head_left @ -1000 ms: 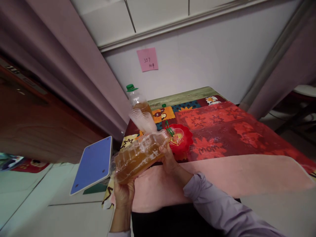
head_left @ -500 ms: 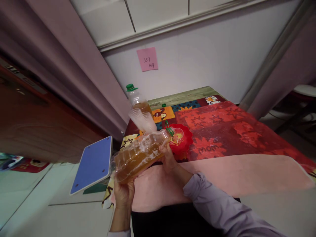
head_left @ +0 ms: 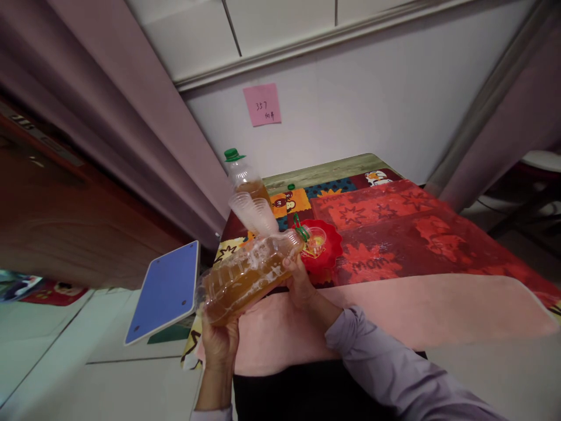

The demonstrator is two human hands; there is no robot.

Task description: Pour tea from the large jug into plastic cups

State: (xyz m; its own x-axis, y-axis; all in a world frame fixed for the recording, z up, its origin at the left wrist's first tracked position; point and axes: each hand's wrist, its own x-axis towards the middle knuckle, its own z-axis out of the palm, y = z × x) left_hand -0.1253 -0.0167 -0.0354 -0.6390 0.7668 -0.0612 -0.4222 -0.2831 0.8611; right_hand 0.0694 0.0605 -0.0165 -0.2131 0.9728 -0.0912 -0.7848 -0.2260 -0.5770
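Note:
A large clear bottle (head_left: 245,275) of amber liquid lies tilted in both hands, its green-ringed mouth pointing right. My left hand (head_left: 220,339) is wrapped round its base from below. Near the neck, my right hand (head_left: 298,280) grips the bottle with the thumb on its side. The mouth is over a small clear cup (head_left: 317,240) that stands in a red scalloped dish (head_left: 331,251). Some yellowish liquid shows in the cup. Behind the bottle are stacked clear plastic cups (head_left: 254,213).
A second bottle (head_left: 249,181) with a green cap stands at the back left. A small green cap (head_left: 291,187) lies near it. A blue board (head_left: 166,292) juts out at the left, and a pink cloth (head_left: 416,310) runs along the front edge.

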